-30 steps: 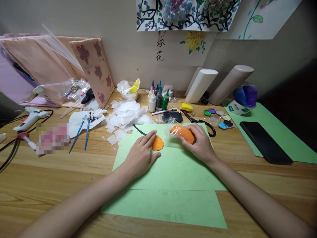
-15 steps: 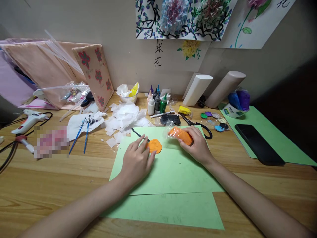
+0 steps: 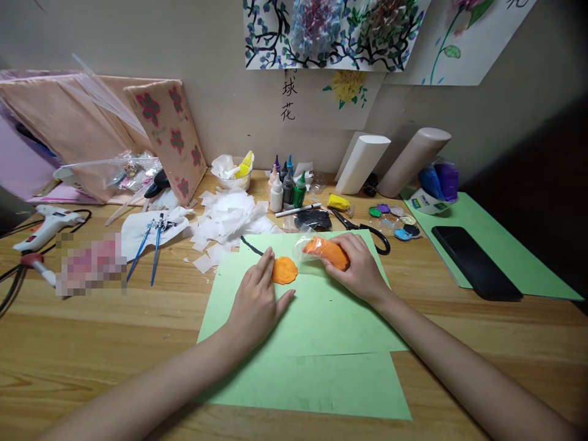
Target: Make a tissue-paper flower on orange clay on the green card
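Note:
A flattened round of orange modelling clay (image 3: 285,271) lies on the green paper (image 3: 331,331). My left hand (image 3: 257,297) rests on the paper at its left edge, fingers stretched out and thumb apart, holding nothing. A thin dark strip (image 3: 251,245) runs from near my left fingertips toward the paper's upper left corner. My right hand (image 3: 361,263) is wrapped round a clear bag of orange clay (image 3: 325,251) at the paper's upper right. The bag's loose end points left, toward the flat round.
Behind the paper lie scissors (image 3: 379,240), a black clay pack (image 3: 313,220), glue bottles (image 3: 288,190) and white paper scraps (image 3: 232,214). Paintbrushes (image 3: 157,251) and a glue gun (image 3: 46,226) are on the left. A black phone (image 3: 475,262) lies on the right.
My left hand has drawn back a little off the orange round, its fingers closer together and the thumb now on the paper. My right hand still holds the bag. The view has shifted slightly.

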The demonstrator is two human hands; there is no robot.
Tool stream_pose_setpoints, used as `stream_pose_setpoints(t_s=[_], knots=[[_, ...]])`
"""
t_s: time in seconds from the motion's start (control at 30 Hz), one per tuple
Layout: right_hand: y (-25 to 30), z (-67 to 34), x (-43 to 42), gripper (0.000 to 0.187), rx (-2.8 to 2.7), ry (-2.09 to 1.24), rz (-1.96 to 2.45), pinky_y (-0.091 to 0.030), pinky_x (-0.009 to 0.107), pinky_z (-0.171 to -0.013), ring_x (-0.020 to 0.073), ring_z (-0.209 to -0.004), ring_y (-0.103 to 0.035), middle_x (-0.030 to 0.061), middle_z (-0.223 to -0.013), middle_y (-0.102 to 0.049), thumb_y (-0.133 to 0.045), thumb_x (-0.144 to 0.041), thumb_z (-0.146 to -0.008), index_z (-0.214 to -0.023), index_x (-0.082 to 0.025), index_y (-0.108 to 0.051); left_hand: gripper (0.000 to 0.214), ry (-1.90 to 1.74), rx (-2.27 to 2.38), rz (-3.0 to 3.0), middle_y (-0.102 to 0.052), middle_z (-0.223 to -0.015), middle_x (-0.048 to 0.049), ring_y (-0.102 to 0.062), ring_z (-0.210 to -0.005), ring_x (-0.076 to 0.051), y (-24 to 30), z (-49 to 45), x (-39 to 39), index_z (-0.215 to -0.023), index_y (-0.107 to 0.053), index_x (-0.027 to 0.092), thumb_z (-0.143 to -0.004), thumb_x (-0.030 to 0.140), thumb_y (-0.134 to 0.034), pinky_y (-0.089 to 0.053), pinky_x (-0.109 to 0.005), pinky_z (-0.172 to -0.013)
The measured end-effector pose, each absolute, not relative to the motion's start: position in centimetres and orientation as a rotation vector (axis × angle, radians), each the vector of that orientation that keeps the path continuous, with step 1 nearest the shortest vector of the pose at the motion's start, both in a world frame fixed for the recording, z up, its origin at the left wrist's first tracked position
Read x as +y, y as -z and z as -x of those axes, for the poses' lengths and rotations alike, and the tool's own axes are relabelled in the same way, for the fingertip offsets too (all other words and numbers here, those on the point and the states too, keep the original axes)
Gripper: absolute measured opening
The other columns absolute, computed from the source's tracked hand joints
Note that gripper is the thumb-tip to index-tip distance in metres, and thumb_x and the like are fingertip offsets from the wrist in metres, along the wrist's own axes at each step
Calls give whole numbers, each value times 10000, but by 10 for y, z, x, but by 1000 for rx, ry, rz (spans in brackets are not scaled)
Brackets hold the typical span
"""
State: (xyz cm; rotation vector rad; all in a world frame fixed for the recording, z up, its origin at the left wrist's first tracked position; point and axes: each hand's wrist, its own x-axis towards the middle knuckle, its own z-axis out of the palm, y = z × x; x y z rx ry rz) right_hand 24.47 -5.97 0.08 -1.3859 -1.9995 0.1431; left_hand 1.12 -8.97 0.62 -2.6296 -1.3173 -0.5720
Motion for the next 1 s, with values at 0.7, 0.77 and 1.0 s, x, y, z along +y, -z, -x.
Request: stream_pose_setpoints(t_s=[0.7, 0.77, 1.0], knots=[[-1, -231, -74, 317, -2163, -176, 1112, -454, 405, -776, 256, -901, -491, 92, -971, -559, -641, -214, -748, -1036, -180, -514, 115, 1678, -1745, 2909, -510, -1077, -47, -477, -1095, -180, -19, -9, -70, -930, -582, 224, -906, 269, -479, -387, -341, -968], [-1, -230, -74, 318, -2165, -165, 1113, -455, 406, -775, 257, -899, -493, 94, -971, -559, -640, -218, -749, -1037, -178, -514, 151, 1682, -1718, 2958, -505, -1076, -44, -475, -1096, -172, -18, -9, -70, -945, -600, 233, -917, 264, -455, -383, -335, -975], [-3, -231, -73, 314, -2174, -149, 1112, -460, 398, -762, 253, -888, -497, 92, -960, -562, -630, -213, -741, -1033, -177, -521, 162, 1299, -1459, 3055, -524, -1166, -43, -432, -1133, -214, -23, -4, -60, -975, -681, 274, -847, 309, -586, -362, -413, -989]])
